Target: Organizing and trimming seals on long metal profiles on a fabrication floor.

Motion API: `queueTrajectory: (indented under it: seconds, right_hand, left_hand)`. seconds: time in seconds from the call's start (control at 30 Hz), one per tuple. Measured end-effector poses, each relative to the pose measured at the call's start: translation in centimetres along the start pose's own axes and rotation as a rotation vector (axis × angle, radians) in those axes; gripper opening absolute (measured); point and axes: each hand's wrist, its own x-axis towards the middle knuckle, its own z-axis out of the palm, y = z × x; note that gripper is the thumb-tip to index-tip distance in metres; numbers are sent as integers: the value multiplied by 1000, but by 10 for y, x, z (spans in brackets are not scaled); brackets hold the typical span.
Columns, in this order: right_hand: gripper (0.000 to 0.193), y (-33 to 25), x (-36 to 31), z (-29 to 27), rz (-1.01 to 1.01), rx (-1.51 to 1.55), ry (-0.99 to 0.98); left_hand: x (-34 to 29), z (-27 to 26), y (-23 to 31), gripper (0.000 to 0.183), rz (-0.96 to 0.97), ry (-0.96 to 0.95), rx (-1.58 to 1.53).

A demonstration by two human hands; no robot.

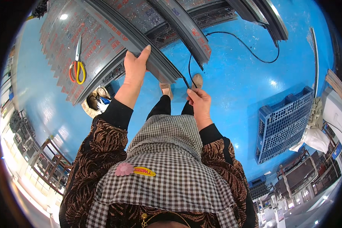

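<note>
My left hand (135, 69) grips a long dark grey window-frame profile (130, 36), with some fingers hidden behind it. The profile runs from the upper left down to a cut end near my right hand. At that end, my right hand (200, 103) pinches a thin black rubber sealing strip (186, 82) between thumb and finger. The strip reaches up to the profile's end. Scissors (78, 62) with one red and one yellow handle lie left of my left hand, on a row of stacked profiles (57, 41) with red-printed film.
Another filmed profile (184, 30) juts out ahead, and more profile ends (275, 28) stand at the upper right. A black cord (250, 51) loops above the blue floor. A blue plastic pallet (285, 123) stands at right. A bag (97, 102) sits below the stack.
</note>
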Motion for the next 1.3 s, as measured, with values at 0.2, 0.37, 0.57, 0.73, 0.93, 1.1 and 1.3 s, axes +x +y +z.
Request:
queueTrajectory:
  seconds: [0.2,0.37,0.57,0.73,0.93,1.1,1.3]
  right_hand:
    - [9,-3,1,3,6,-3,3]
    - [9,-5,6,2,-3,-62,-33]
    - [12,-10,19,9,-63,-161,-95]
    - [15,-5,24,2,-157,-240,-134]
    - [21,21,30,-33,-327,-447,-207]
    - [23,1,44,3,-470,-514,-190]
    - [18,0,31,-34,-489,-576,-251]
  left_hand:
    - [1,0,-2,36,10,7,12]
    - [1,0,-3,36,7,9,-1]
    - [3,1,-7,36,17,16,-11]
    - [2,1,-11,35,16,25,-3]
    - [3,1,-15,35,87,24,-41]
    - [1,8,-4,35,68,37,-28]
    - [5,6,-19,29,243,132,124]
